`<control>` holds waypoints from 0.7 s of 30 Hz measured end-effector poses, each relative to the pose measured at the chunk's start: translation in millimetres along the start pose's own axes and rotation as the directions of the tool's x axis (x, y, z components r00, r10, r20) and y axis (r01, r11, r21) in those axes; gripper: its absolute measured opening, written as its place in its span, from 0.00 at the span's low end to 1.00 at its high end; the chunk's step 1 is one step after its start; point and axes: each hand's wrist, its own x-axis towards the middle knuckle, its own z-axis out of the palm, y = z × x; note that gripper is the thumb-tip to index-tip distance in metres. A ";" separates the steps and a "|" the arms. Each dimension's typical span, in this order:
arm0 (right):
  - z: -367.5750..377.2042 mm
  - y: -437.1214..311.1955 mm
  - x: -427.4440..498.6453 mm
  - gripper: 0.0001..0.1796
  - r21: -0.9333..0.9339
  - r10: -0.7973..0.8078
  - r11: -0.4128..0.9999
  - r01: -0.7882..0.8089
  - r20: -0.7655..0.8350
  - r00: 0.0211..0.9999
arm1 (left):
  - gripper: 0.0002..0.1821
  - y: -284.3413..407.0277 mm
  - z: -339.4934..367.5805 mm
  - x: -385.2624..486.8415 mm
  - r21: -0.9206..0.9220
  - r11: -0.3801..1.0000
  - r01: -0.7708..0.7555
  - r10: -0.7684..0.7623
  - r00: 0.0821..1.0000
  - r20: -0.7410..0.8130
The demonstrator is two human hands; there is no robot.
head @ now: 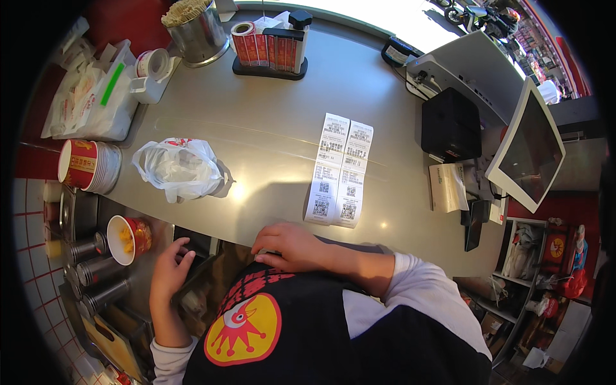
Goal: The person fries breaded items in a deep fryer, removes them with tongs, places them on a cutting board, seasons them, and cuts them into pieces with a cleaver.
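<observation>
My right hand (288, 248) rests on the near edge of the metal counter (269, 120), fingers curled over it, with no object visible in its grasp. Lower to the left, my left hand (173, 267) hangs empty with its fingers apart, beside a red paper cup (139, 240) that has some yellow food inside. Two printed receipts (328, 168) lie side by side on the counter beyond my right hand. A white plastic bag (185, 168) stands left of them, its handles loose and its contents hard to make out.
Stacked paper bowls (91, 163) lie sideways at the counter's left edge. Behind them sits a clear bin of packets (96, 106). A steel canister of wooden sticks (197, 36) and a label-roll dispenser (272, 50) stand at the back. A screen (532, 144) and black printer box (450, 122) occupy the right.
</observation>
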 end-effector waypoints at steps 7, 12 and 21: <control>32.0 -4.2 22.4 0.08 0.004 0.062 0.998 -0.063 0.170 0.984 | 0.19 -38.5 -2.6 -44.5 -0.063 0.998 0.004 -0.008 0.998 -0.065; 91.8 -25.3 57.6 0.10 -0.069 -0.060 0.994 0.090 0.351 0.935 | 0.20 -120.5 -12.9 -119.9 -0.188 0.976 0.108 -0.148 0.965 -0.214; 235.5 -109.8 61.3 0.12 0.025 -0.148 0.986 0.166 0.596 0.789 | 0.22 -227.7 13.1 -275.4 -0.300 0.937 0.178 -0.259 0.931 -0.256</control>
